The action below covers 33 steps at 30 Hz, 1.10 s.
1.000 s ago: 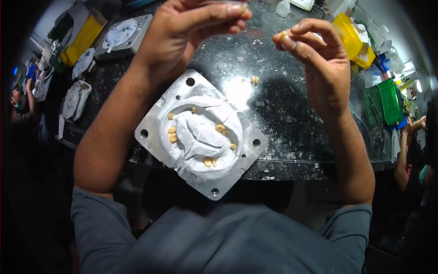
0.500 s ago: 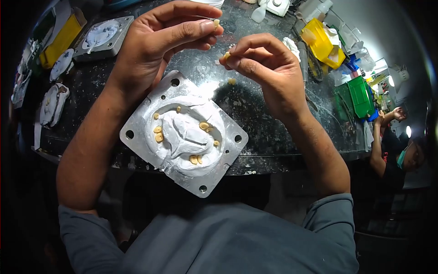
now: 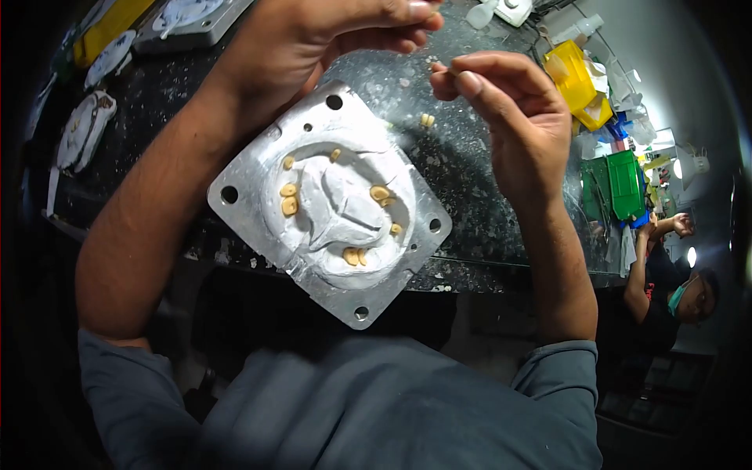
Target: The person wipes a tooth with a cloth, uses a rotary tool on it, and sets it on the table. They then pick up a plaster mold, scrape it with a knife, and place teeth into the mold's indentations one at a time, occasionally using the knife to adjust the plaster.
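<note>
A square metal plate [image 3: 247, 211] with corner holes holds white plaster [image 3: 333, 176], in which several yellowish tooth pieces [image 3: 290, 205] are set. Above its top corner is my left hand [image 3: 313, 39], its fingers pinched near the top edge of the view; what it grips is too small to make out. Right of it my right hand [image 3: 517, 110] has thumb and forefinger pressed together, and the thing between them is mostly hidden. Below the gap between my hands, a small pair of yellowish teeth [image 3: 427, 120] lies on the dark worktop [image 3: 478, 204].
Another metal plate with plaster [image 3: 176, 35] stands at the upper left, with plaster pieces [image 3: 84, 129] below it. Yellow [image 3: 576, 82] and green [image 3: 624, 185] bins are at the right. Beyond them is a masked person [image 3: 666, 290].
The view has shifted, so the plate and teeth appear farther right and higher. My hands are farther apart vertically; the tooth piece seen in my left fingers before is now hard to see.
</note>
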Tool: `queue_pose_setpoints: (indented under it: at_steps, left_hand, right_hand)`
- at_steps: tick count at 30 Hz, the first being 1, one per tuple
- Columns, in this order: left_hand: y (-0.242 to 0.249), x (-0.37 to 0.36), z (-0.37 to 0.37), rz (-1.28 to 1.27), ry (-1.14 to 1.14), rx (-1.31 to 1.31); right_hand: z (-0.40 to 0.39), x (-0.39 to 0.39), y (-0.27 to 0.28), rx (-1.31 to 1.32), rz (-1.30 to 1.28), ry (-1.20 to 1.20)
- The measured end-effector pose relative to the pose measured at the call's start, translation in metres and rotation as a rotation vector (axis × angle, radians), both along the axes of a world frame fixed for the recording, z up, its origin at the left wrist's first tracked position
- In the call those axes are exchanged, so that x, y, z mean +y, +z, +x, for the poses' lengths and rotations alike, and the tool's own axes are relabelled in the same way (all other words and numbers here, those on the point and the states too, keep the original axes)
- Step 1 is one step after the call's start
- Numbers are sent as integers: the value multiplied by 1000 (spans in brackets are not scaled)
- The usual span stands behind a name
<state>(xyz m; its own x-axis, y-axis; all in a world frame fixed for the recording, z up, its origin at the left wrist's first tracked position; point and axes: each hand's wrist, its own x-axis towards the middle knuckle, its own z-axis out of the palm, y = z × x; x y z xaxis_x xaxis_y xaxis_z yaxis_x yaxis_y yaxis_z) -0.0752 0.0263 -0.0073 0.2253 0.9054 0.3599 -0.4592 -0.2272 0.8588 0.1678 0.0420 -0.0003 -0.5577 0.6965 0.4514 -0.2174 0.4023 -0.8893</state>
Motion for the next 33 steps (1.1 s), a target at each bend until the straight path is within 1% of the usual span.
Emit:
queue_pose_setpoints:
  at_steps: [2,4,5,7,8,9,11,12,13,14,15,16,17,18,19,25,26,27,29,33]
  left_hand:
    - [3,-4,1,-16,3,3]
    - [7,-8,3,4,-17,6]
    - [6,-9,2,-2,-14,-7]
    - [4,-10,0,69,-94,-75]
    - [9,-12,3,20,-41,-23]
    - [8,-12,3,17,-37,-34]
    - [7,-11,2,47,-44,-43]
    - [4,-8,1,52,-62,-58]
    - [2,-7,-1,52,-59,-68]
    - [1,-7,-2,83,-106,-96]
    - [0,-6,-3,115,-152,-124]
    - [0,-4,-8,152,-212,-122]
    - [3,-8,-6,152,-209,-131]
    - [7,-14,-1,113,-114,-81]
    - [9,-17,2,74,-19,-30]
    - [7,-8,4,95,-27,-21]
    - [4,-12,2,149,-50,-48]
    - [3,-12,2,147,-49,-51]
    - [3,-11,3,193,-18,-26]
    - [2,-9,3,169,-18,-31]
  right_hand:
    - [-3,-4,2,0,13,22]
    - [-8,-13,7,-36,129,16]
    - [-11,-17,9,-49,123,21]
    - [-19,-25,12,-101,264,68]
    - [-22,-30,17,-198,396,34]
    - [-29,-21,18,-167,530,123]
    - [-47,-50,26,-299,557,-136]
    - [-46,-47,28,-307,558,-130]
    - [-43,-41,31,-400,698,-77]
    - [-43,-38,33,-491,839,-20]
    - [-45,-39,33,-498,840,-12]
    - [-51,-42,31,-488,909,-45]
    - [-57,-45,30,-477,979,-79]
    - [-60,-46,29,-464,1049,-114]
    - [-62,-47,30,-474,1073,-114]
    - [-66,-48,38,-556,1089,-58]
    - [-66,-48,38,-564,1090,-54]
    - [-67,-48,39,-578,1090,-48]
    - [-67,-48,40,-595,1093,-38]
    - [-67,-46,42,-625,1098,-19]
